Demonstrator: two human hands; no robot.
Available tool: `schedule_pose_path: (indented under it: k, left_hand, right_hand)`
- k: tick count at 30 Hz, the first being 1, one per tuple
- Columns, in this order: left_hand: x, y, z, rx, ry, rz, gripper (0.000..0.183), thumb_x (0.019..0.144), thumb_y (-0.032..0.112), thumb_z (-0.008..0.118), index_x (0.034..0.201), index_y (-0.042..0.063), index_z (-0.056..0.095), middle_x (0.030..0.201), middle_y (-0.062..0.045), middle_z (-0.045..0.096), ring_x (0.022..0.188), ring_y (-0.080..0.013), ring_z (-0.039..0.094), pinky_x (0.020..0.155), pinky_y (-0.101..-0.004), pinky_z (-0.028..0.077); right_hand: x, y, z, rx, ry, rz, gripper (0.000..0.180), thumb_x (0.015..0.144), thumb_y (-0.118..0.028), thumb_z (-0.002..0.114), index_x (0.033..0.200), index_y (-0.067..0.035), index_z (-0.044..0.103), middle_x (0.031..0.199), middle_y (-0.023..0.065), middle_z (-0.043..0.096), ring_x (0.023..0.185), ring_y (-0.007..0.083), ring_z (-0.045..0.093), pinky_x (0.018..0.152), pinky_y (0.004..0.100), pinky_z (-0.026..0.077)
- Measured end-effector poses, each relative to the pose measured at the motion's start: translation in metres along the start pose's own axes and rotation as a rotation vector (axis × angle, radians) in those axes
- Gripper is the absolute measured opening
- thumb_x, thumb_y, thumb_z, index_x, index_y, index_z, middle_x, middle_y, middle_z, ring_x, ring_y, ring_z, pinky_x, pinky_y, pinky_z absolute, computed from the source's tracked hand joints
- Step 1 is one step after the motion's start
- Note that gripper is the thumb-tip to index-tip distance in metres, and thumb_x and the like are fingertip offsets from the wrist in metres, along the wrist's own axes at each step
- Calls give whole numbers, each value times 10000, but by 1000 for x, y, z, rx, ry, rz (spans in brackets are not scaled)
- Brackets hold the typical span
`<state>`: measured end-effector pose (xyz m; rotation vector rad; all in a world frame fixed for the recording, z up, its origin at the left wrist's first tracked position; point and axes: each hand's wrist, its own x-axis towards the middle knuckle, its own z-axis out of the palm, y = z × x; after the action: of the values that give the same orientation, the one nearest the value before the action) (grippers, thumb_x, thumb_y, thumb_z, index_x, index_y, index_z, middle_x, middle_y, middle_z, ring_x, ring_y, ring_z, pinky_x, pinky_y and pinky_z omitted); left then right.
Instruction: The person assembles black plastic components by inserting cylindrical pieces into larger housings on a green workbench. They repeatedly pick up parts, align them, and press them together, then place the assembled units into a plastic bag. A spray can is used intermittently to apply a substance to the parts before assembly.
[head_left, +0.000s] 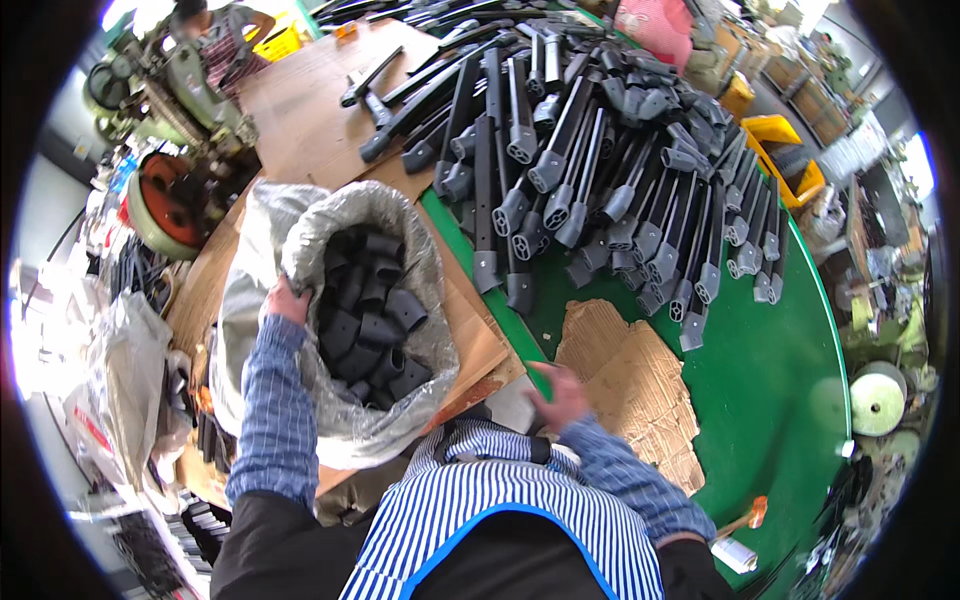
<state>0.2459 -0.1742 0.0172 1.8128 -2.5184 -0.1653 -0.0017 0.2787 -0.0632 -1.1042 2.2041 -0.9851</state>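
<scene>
My left hand (286, 301) grips the rolled left rim of a white woven plastic sack (416, 225). Inside the sack lie many dark grey hollow plastic fittings (382, 328). The sack stands on brown cardboard to the left. My right hand (559, 396), slightly blurred, is apart from the sack, fingers spread, above the near edge of a green table (757, 375). Nothing shows in it. Beside it on the table lies a torn piece of corrugated cardboard (637, 382). Beyond is a big pile of black bars with grey plastic end fittings (547, 171).
A hammer with an orange head (757, 511) and a small white can (733, 555) lie at the table's near right. Yellow crates (810, 184) stand beyond the right edge. At the far left, another person (217, 45) stands by a machine with a large wheel (169, 206).
</scene>
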Motion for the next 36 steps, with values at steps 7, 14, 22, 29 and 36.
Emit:
schedule_pose_path:
  k: [7, 14, 22, 29, 36]
  left_hand:
    - [13, -89, 36, -1083, -32, -113, 363, 911, 82, 584, 1267, 12, 589, 1137, -204, 659, 1039, -307, 632, 917, -364, 487]
    - [-18, -174, -43, -751, 391, 492, 474, 888, 29, 621, 1350, -30, 526, 1325, -146, 590, 1205, -236, 561, 1046, -359, 435]
    - [-50, -95, -138, -822, 605, 333, 467, 897, 54, 620, 1348, -28, 529, 1333, -139, 584, 1215, -241, 555, 1058, -360, 423]
    - [-43, -26, -195, -1021, 712, 332, 467, 901, 68, 620, 1349, -28, 527, 1335, -142, 582, 1217, -244, 553, 1061, -364, 421]
    - [-45, -76, -233, -1040, 816, 325, 468, 904, 81, 620, 1349, -28, 525, 1337, -146, 579, 1219, -248, 552, 1063, -368, 420]
  right_hand:
    - [127, -119, 131, 138, -229, 275, 638, 878, -416, 641, 1378, -56, 476, 1288, 238, 584, 1200, 390, 560, 1022, 433, 455]
    - [75, -135, 120, 583, -169, 106, 375, 878, -299, 582, 1183, -85, 623, 1150, 205, 666, 1087, 370, 631, 954, 426, 488]
    - [25, -149, 42, 763, -188, -105, 399, 823, -270, 603, 1130, -18, 647, 1100, 226, 669, 1038, 355, 643, 941, 407, 492]
    - [-20, -100, 13, 675, -70, -110, 439, 912, -352, 583, 1198, -23, 632, 1162, 199, 674, 1097, 299, 646, 978, 375, 477]
    - [-82, 43, 23, 282, -216, 725, 781, 856, -739, 496, 1177, -48, 670, 1094, 234, 685, 1046, 367, 654, 915, 415, 503]
